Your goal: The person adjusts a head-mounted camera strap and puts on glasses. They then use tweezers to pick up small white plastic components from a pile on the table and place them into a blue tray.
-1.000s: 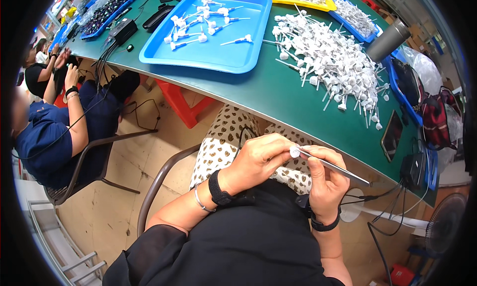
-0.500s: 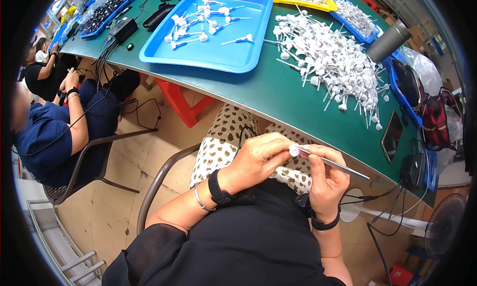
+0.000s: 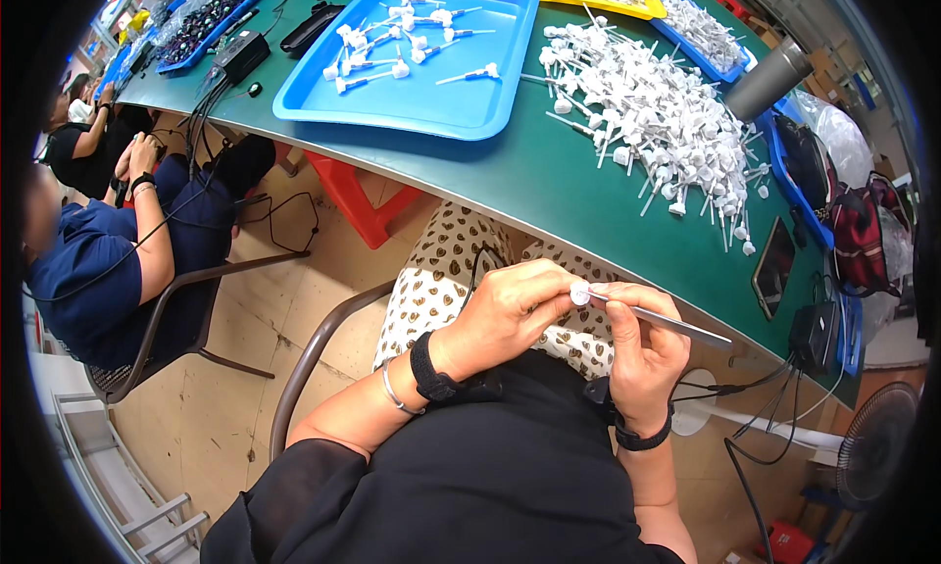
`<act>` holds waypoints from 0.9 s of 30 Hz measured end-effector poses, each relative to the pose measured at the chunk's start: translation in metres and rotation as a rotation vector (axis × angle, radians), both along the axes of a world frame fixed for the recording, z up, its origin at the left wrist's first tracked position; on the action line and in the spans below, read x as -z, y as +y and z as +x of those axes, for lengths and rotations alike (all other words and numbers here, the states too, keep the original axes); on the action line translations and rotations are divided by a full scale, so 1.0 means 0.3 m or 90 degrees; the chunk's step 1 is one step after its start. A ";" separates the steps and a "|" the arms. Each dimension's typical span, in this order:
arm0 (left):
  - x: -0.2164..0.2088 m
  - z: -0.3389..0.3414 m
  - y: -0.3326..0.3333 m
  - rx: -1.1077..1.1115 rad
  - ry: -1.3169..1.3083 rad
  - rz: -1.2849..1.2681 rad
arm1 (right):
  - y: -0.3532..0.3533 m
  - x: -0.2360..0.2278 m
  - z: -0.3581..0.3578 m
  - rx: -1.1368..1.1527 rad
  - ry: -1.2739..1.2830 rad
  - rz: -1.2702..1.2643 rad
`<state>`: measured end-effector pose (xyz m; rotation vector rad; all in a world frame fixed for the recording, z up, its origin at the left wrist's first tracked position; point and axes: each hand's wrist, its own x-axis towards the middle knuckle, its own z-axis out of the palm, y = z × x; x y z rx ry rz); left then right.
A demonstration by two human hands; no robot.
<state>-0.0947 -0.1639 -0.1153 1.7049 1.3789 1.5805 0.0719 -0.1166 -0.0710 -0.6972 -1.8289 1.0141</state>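
A black fabric top (image 3: 431,476) with a sheer black left sleeve (image 3: 299,490) is worn with cream trousers (image 3: 451,245) printed in dark heart-like motifs. The left wrist (image 3: 452,359) is fitted with a broad black strap (image 3: 428,370) and, elbow-side, a slim silver bangle (image 3: 399,395); the right wrist (image 3: 642,419), with a black band (image 3: 644,443).

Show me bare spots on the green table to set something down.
One strip follows the near edge from the blue tray past the heap of white parts to the phone, ahead of the right hand. The tray's near end is bare too. Back right is crowded: heap, yellow tray and grey bottle sit close.
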 end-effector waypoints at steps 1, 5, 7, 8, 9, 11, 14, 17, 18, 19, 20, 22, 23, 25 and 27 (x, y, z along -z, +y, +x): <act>-0.002 -0.001 0.000 0.000 -0.001 0.001 | -0.002 0.001 -0.001 0.000 0.018 -0.014; -0.017 -0.002 -0.003 -0.001 -0.007 0.001 | -0.012 0.012 -0.005 0.003 0.070 -0.055; -0.019 -0.003 -0.003 -0.005 -0.005 0.002 | -0.013 0.016 -0.008 0.001 0.083 -0.066; -0.019 -0.003 -0.003 -0.007 -0.002 0.003 | -0.015 0.017 -0.010 -0.001 0.088 -0.071; -0.019 -0.003 -0.003 -0.010 0.000 0.005 | -0.016 0.017 -0.010 -0.004 0.093 -0.076; -0.017 -0.004 -0.003 -0.010 0.007 0.005 | -0.014 0.019 -0.010 -0.002 0.080 -0.065; -0.010 -0.004 -0.004 -0.011 0.008 0.004 | -0.013 0.019 -0.013 0.002 0.068 -0.047; -0.003 -0.004 -0.004 -0.009 0.005 0.012 | -0.008 0.017 -0.007 -0.008 0.018 -0.011; -0.001 -0.004 -0.004 -0.008 0.004 0.017 | -0.006 0.016 -0.003 -0.014 -0.006 0.005; -0.001 -0.004 -0.004 -0.007 0.003 0.017 | -0.005 0.016 -0.002 -0.012 -0.009 0.007; -0.001 -0.004 -0.004 -0.006 0.003 0.017 | -0.005 0.017 -0.001 -0.010 -0.012 0.009; -0.002 -0.004 -0.004 -0.003 0.002 0.015 | -0.005 0.017 -0.002 -0.010 -0.010 0.006; -0.004 -0.005 -0.004 -0.002 0.001 0.013 | -0.005 0.016 -0.002 -0.012 -0.005 0.000; -0.004 -0.005 -0.005 -0.003 0.004 0.012 | -0.007 0.015 -0.004 -0.014 0.002 -0.008; -0.003 -0.006 -0.005 -0.009 0.012 0.012 | -0.008 0.016 -0.005 -0.014 0.007 -0.010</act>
